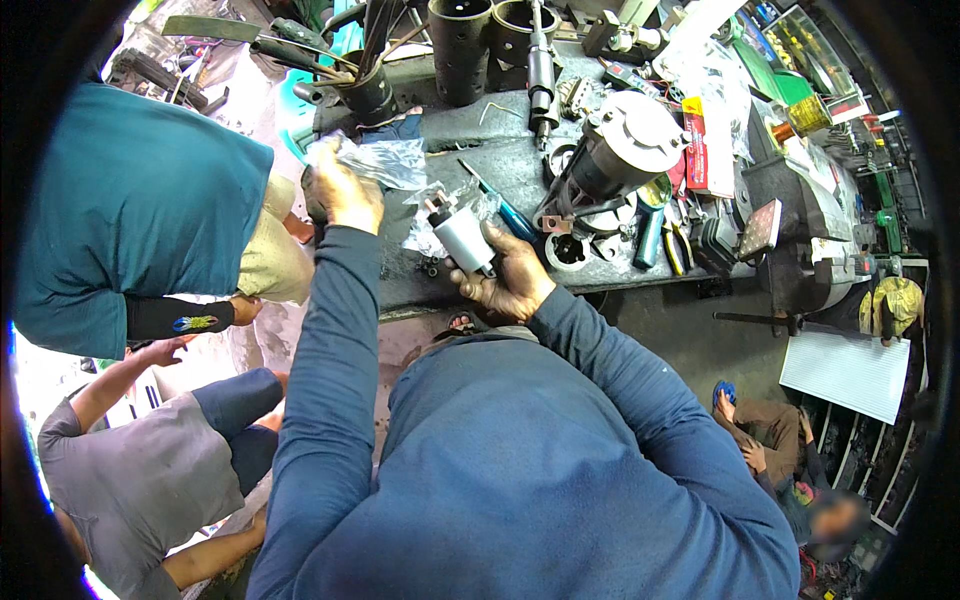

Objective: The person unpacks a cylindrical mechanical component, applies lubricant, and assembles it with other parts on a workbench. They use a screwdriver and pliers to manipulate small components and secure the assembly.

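My right hand (512, 278) is closed around a silver cylindrical starter solenoid (463, 237), held tilted over the near edge of the bench. Copper-coloured terminals stick out of its far end. To its left, my left hand (345, 195) grips a crumpled see-through plastic bag (390, 163); its fingertips are partly hidden. Another piece of thin plastic lies behind the solenoid. Just beyond my right hand is a screwdriver with a teal handle (515, 220). A large silver and black motor body (635, 135) stands upright farther right on the bench.
Pliers (679, 248), a red and white box (708, 150) and ring-shaped parts crowd the bench's right side. A tool-filled black can (370, 97) and dark metal cylinders (460, 50) stand at the back. People stand close on the left; another person (790, 460) sits at the lower right.
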### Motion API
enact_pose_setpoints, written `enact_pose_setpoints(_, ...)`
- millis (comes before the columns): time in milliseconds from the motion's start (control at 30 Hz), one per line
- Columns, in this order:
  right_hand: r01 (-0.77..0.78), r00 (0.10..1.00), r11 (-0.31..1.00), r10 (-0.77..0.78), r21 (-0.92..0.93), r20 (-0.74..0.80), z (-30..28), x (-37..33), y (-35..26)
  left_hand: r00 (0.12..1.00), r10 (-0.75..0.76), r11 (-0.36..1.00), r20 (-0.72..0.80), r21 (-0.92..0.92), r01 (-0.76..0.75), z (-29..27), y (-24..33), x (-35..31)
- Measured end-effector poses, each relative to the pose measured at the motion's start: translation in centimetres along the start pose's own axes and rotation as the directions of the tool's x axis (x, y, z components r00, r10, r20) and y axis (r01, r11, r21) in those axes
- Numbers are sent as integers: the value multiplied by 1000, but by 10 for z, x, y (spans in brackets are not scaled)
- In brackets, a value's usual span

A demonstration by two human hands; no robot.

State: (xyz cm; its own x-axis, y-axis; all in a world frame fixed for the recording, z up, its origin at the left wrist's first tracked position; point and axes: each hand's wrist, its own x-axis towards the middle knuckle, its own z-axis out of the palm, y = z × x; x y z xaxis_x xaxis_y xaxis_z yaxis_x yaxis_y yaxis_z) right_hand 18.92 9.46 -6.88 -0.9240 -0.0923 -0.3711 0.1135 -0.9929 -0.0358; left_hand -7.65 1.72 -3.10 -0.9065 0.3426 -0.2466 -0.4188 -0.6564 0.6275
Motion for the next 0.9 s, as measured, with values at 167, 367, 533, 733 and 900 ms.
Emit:
enact_pose_setpoints(167,37,995,998,-41,-48,-86,10,-8,-3,968,-247,835,-48,496,238,-53,-50,-18)
enact_pose_setpoints(367,24,983,992,-47,-127,-179,27,-9,-9,981,-97,289,169,948,-134,-51,-11,-60)
enact_pose_setpoints(533,-59,991,978,32,-202,-133,34,7,-9,897,-424,839,123,427,338,-32,-27,-107)
enact_pose_setpoints(733,-203,965,876,104,-437,-239,49,9,1,836,-541,803,-92,240,546,-38,-33,-123)
enact_pose_setpoints(900,-2,890,-112,-454,-994,49,65,-18,17,896,-419,895,-150,99,435,-51,-19,-126)
